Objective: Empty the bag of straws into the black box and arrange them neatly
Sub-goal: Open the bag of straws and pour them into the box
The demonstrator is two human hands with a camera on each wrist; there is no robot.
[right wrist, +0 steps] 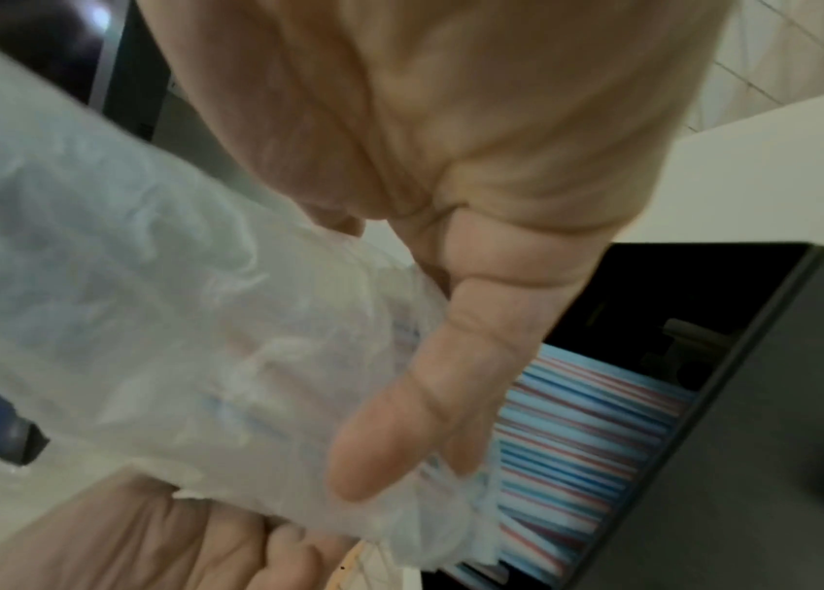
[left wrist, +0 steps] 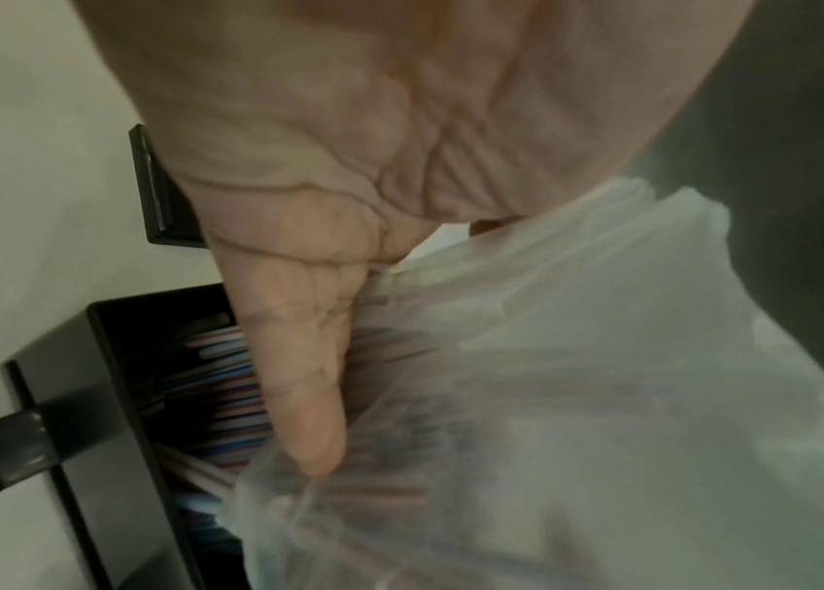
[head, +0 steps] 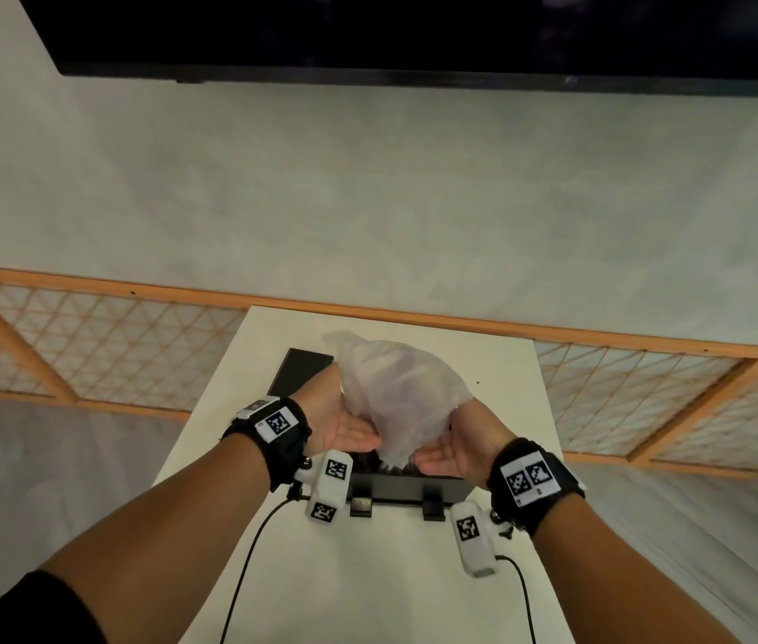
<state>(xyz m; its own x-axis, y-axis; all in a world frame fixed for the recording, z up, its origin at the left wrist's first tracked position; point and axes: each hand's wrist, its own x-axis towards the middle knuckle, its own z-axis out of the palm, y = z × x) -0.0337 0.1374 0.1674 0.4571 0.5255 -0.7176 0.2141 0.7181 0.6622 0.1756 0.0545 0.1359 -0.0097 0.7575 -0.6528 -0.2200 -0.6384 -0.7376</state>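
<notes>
A lattice screen point(head: 103, 346) with an orange wooden frame is seen at the far left, behind a white surface point(head: 377, 574). On that surface the left hand point(head: 340, 418) is held palm inward against the left side of a translucent plastic bag point(head: 395, 397); in the left wrist view its thumb point(left wrist: 299, 379) is laid straight along the plastic, while the other fingers are hidden behind the bag, so whether they curl round it cannot be told. The bag is held upended between the two hands, its mouth pointing down into the black box point(head: 409, 488) — open-topped, with two clips on its near wall. Striped straws point(right wrist: 586, 431) in blue, red and white are seen lying side by side inside the box, and more are visible through the plastic near the mouth. A flat black lid point(head: 305, 371) lies on the surface behind the left hand. The right hand point(head: 458, 446) is pressed to the right side of the bag, thumb point(right wrist: 415, 407) stretched along the plastic; its remaining fingers are likewise hidden
</notes>
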